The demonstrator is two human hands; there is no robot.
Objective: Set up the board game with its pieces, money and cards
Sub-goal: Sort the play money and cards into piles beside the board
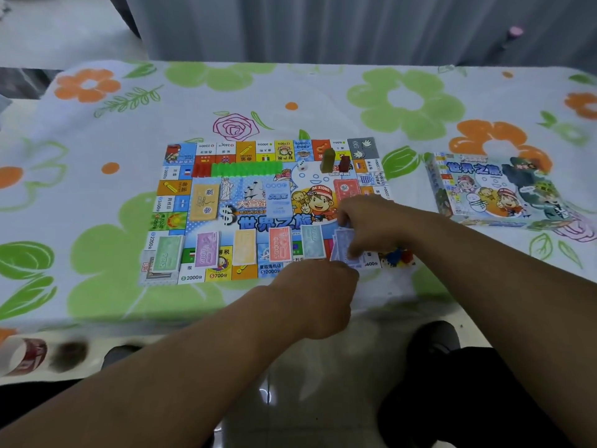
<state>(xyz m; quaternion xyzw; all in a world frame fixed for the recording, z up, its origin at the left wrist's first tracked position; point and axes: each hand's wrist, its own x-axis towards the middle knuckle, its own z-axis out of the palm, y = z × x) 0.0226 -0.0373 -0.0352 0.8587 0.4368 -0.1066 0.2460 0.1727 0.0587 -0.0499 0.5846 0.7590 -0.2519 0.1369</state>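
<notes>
a person's right hand (371,227) and left hand (318,287) meet over a sheaf of violet notes (343,245) at the near right corner of the game board (193,278), last in a row of play-money stacks: green (166,253), purple (206,248), yellow (244,247), red (280,244) and teal (312,241). the right hand's fingers are bent down narrowly over the sheaf's far and right side and look to pinch it. the left hand is curled, knuckles to the camera, touching the near edge; its fingertips are hidden, so whether it grips the paper cannot be told.

the notes look thin, light and limp — likely to fan, slide on one another and crease if squeezed, so they are best taken by the long edges, thumb beneath and fingers on top, and squared before being laid flat. the sheaf sits slightly askew beside the teal stack, part of it under the right fingers. just to its right lie small coloured pieces (395,255); the game box (494,189) rests well apart on the flowered tablecloth (97,195).
</notes>
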